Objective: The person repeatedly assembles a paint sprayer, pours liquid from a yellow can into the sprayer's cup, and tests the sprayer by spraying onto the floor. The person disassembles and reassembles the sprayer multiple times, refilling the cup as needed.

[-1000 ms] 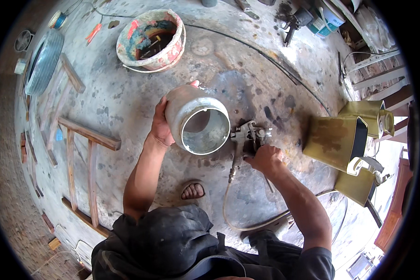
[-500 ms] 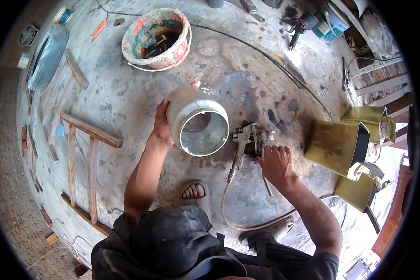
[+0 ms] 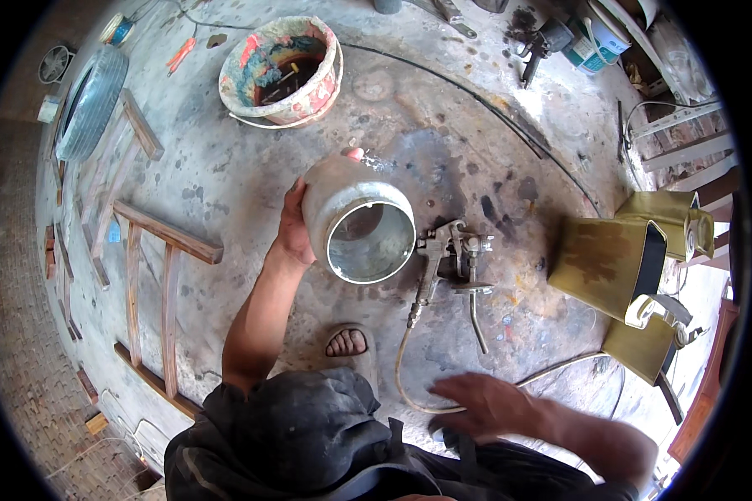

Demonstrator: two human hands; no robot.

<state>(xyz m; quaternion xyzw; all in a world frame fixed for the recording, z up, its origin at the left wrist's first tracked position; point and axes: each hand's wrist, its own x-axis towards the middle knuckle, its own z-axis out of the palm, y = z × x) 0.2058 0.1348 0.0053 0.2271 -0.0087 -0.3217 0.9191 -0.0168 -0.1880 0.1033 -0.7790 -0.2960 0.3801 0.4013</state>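
- Your left hand (image 3: pixel 292 230) is wrapped around the side of the metal cup (image 3: pixel 358 219), fingers behind it and thumb toward you, holding it up off the floor (image 3: pixel 226 179).
- The cup is tilted so its open mouth faces up toward your head; its long axis runs from that mouth away from you and down toward the floor.
- Your right hand (image 3: pixel 486 404) is flat and spread, gripping nothing, low near your body, just beside the loop of hose (image 3: pixel 409 376).
- The spray gun (image 3: pixel 451 255) lies on the floor just right of the cup, close but apart from it. It sits ahead of your right hand, between that hand and the cup, its body running roughly toward and away from you and the hose trailing back to you.
- Your right hand is the nearer one to the gun; the left is taken up with the cup.
- Your sandalled foot (image 3: pixel 347 342) rests just below the cup.
- Room: bare floor lies ahead and left of the cup; olive metal boxes (image 3: pixel 610 263) crowd the right, a paint-stained bucket (image 3: pixel 281 71) stands farther ahead, and a wooden frame (image 3: pixel 154 292) lies to the left.
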